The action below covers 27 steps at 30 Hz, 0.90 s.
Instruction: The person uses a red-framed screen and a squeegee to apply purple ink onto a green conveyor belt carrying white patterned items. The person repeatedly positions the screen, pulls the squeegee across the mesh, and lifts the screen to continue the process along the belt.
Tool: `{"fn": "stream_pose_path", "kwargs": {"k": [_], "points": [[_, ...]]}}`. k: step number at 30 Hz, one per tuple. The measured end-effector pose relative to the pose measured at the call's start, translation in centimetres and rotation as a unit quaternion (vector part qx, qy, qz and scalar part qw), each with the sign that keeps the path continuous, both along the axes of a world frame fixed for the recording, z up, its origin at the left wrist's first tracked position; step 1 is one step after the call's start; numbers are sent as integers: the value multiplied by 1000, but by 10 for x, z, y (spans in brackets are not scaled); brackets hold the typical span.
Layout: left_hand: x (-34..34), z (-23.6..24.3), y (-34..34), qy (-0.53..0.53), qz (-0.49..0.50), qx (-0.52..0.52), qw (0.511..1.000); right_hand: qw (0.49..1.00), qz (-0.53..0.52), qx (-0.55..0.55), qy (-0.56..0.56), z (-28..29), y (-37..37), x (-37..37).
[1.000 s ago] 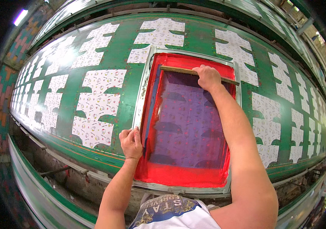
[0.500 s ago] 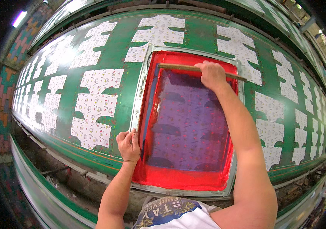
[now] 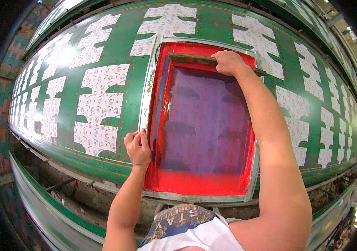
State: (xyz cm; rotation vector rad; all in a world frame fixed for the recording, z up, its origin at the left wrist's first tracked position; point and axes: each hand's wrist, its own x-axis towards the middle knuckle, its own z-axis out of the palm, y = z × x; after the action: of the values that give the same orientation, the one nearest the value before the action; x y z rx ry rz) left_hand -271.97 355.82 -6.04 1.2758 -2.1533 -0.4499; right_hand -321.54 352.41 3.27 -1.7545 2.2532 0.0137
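A screen-printing frame (image 3: 149, 83) with pale edges lies flat on the green printing table (image 3: 133, 90) in front of me. Its mesh (image 3: 205, 113) looks purple in the middle, and bright red ink (image 3: 195, 184) borders it, thickest along the near end. Through the mesh, darker curved cut-out shapes show faintly. My right hand (image 3: 230, 63) is closed over the top of a long wooden squeegee (image 3: 191, 60), which lies crosswise near the frame's far end. My left hand (image 3: 138, 147) pinches the frame's left rim towards its near corner.
White printed fabric pieces (image 3: 102, 104) with curved cut-outs lie in rows on both sides of the frame. A rail runs along the table's near edge. Another green table (image 3: 48, 201) stands at the lower left. A tiled brick wall (image 3: 2, 108) rises at far left.
The whole scene sits higher in the picture. The squeegee is tilted differently, showing more of its broad wooden side, and remains by the frame's far end. My left hand keeps its place on the rim.
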Motion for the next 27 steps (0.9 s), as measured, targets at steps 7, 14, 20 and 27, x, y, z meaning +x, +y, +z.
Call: {"fn": "stream_pose_path", "kwargs": {"k": [7,14,20,27], "points": [[4,-11,-1,1,10,-23,1000,1000,30,2,1,10,80,79],[10,-18,-1,15,11,-2,1000,999,41,-12,-8,17,191,189],[12,-18,-3,4,8,5,1000,999,16,-26,-19,19,276,284],[16,-16,0,7,5,21,1000,998,-2,-68,1,18,361,382]]}}
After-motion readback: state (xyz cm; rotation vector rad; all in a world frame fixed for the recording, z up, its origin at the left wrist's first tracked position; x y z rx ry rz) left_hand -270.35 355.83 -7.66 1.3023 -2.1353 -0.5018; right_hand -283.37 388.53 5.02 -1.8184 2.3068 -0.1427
